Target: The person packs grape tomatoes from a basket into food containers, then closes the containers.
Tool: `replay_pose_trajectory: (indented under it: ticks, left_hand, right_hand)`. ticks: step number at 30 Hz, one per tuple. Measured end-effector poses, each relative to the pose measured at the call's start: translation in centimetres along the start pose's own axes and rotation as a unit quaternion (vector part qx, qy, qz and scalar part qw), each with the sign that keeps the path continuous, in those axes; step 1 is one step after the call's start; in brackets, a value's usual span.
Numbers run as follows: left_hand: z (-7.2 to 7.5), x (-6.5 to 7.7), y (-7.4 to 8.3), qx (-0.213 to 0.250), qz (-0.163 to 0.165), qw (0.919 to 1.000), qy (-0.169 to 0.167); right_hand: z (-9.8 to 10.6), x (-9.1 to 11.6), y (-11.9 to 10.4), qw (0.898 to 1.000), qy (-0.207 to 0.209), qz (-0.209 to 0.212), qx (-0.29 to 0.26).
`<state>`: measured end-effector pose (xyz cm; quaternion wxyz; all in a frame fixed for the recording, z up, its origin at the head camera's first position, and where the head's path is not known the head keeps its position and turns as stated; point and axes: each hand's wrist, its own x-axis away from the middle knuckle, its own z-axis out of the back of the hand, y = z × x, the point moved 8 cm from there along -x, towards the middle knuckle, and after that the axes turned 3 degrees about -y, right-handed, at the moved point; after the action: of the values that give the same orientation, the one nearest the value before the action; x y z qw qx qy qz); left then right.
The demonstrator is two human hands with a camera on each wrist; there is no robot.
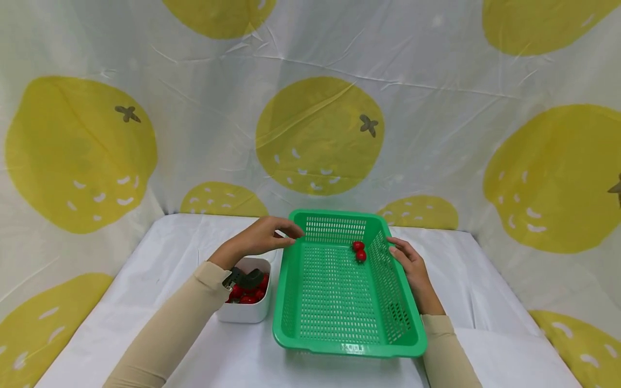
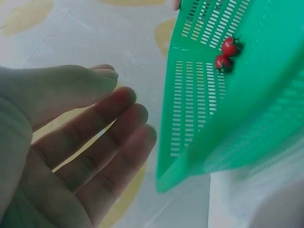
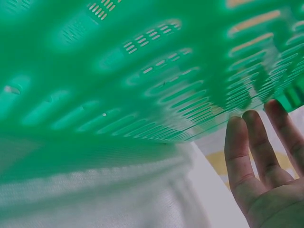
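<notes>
A green perforated plastic basket stands in front of me, its long sides running away from me. Two small red cherry tomatoes lie inside it, toward the far right. Beside the basket's far left rim, my left hand hovers with thumb and fingers loosely extended and nothing between them; a gap to the rim shows in the left wrist view. My right hand is at the right rim near the far corner, its extended fingertips against the basket's outer side.
To the left of the basket, a white square tub holds several red cherry tomatoes, partly hidden under my left wrist and its dark strap. A white cloth covers the table. Behind hangs a curtain printed with yellow fruit.
</notes>
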<state>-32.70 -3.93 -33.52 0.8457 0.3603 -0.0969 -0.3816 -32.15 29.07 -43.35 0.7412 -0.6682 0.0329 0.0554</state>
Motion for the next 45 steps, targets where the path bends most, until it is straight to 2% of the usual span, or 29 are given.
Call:
replay_pose_trajectory:
  ticks: [4, 9, 13, 22, 30, 35, 39, 45]
  left_hand:
    - [-0.3, -1.7, 0.4, -0.008, -0.010, 0.9999, 0.002]
    - [-1.1, -3.9, 0.8, -0.023, -0.023, 0.9995, -0.006]
    - [-1.8, -5.7, 1.2, -0.024, -0.028, 0.9992, -0.011]
    - [-3.4, -9.1, 2.0, -0.049, -0.036, 0.9981, -0.009]
    - [-5.2, -11.6, 1.9, -0.020, -0.003, 0.9997, -0.016]
    - [-6.3, -12.7, 1.4, 0.002, 0.011, 0.9998, -0.016]
    - [-6.8, -13.3, 1.2, 0.022, 0.017, 0.9996, -0.010]
    - [-8.1, -14.3, 0.3, 0.046, 0.041, 0.9980, 0.007]
  right_hand:
    - [0.1, -0.2, 0.2, 1.000, -0.001, 0.003, 0.008]
    - [0.4, -0.8, 1.7, 1.000, -0.008, -0.001, 0.011]
    - [0.7, -1.1, 2.7, 1.000, 0.003, -0.002, 0.030]
    - [0.7, -1.3, 2.5, 0.999, 0.001, 0.012, 0.032]
    - [0.4, -0.4, 0.9, 1.000, -0.001, 0.002, 0.012]
    - [0.9, -1.1, 2.7, 1.000, 0.006, 0.004, 0.013]
    - [0.9, -1.1, 2.8, 1.000, 0.008, 0.011, 0.017]
    - [0.8, -1.1, 2.7, 1.000, 0.004, 0.008, 0.009]
